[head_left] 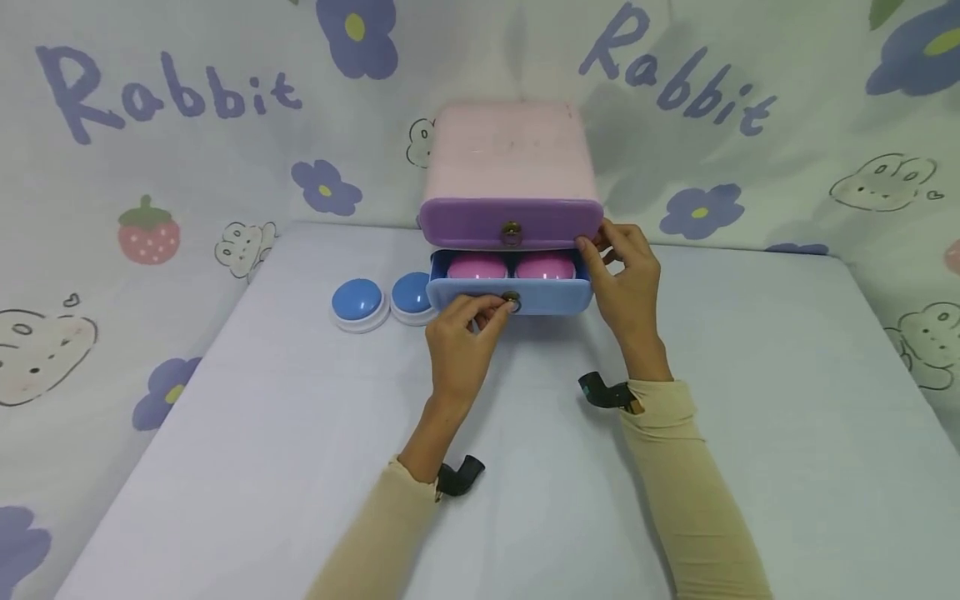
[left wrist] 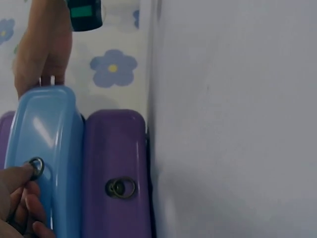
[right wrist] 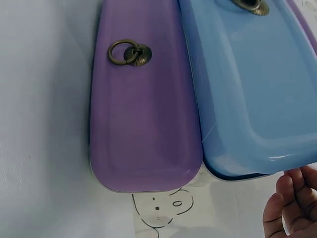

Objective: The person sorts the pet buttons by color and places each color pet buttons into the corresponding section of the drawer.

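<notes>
A small cabinet [head_left: 513,154] with a pale pink top stands towards the back. Its upper purple drawer [head_left: 465,225] is closed, while the blue drawer [head_left: 465,293] under it is pulled out. Inside the blue drawer sit two pink domed buttons [head_left: 480,267]. My left hand [head_left: 461,342] pinches the brass ring pull [left wrist: 37,167] on the blue drawer's front. At the cabinet's right side, my right hand [head_left: 630,279] grips the edge, thumb at the front corner of the upper purple drawer. Below the blue drawer, a lower purple drawer [right wrist: 143,124] shows in both wrist views.
Two blue domed buttons on white bases lie left of the cabinet: one farther out [head_left: 357,302], the other [head_left: 412,296] close beside the blue drawer. A white-covered table [head_left: 765,400] bears everything. Behind it hangs a printed cloth [head_left: 510,50] with flowers and rabbits.
</notes>
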### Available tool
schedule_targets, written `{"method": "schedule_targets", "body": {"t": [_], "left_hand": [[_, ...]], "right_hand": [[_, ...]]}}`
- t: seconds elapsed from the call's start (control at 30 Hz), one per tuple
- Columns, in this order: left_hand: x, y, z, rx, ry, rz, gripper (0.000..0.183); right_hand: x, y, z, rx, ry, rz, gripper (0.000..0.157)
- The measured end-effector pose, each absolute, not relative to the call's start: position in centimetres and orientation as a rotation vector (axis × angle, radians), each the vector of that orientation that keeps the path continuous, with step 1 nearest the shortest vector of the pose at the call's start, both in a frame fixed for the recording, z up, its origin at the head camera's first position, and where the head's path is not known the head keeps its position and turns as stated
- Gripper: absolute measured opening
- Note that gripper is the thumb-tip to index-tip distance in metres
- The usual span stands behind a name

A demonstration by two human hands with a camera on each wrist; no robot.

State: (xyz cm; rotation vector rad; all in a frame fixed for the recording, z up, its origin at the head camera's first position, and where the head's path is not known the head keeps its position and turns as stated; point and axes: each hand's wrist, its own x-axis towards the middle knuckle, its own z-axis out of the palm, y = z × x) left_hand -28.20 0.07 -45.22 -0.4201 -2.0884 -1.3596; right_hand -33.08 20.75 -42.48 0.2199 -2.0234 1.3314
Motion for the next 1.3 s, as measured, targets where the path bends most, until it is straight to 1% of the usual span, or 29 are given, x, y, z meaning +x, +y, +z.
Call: {"method": "schedule_targets", "body": {"t": [0.33, 0.67, 0.97, 1.07, 1.17, 1.3], "left_hand": [[-29.8, 0.2, -45.2, -0.415, -2.056, -1.387, 0.016], [-31.6, 0.3, -45.2, -0.43, -2.047, -1.365, 0.016], [-32.8, 0.2, -45.2, -0.419, -2.042, -1.397, 0.014], [-32.8, 0.2, -45.3, -0.409, -2.047, -1.402, 0.015], [-32.7, 0.2, -45.5, -0.4, -2.064, -1.393, 0.017], [-32.4, 0.3, -46.1, -0.385, -2.111, -1.392, 0.019]], "right_hand": [[-33.2, 20.8, -42.5, 0.242, -2.011, 1.34, 0.038], [-31.3, 19.4, -39.9, 0.26, -1.996, 1.352, 0.034], [-31.6, 19.6, -40.3, 0.277, -1.981, 1.348, 0.034], [-32.4, 20.2, -41.4, 0.29, -1.983, 1.342, 0.036], [-33.3, 20.9, -42.7, 0.3, -2.019, 1.305, 0.043], [-33.2, 21.2, -43.0, 0.312, -2.05, 1.247, 0.05]]}}
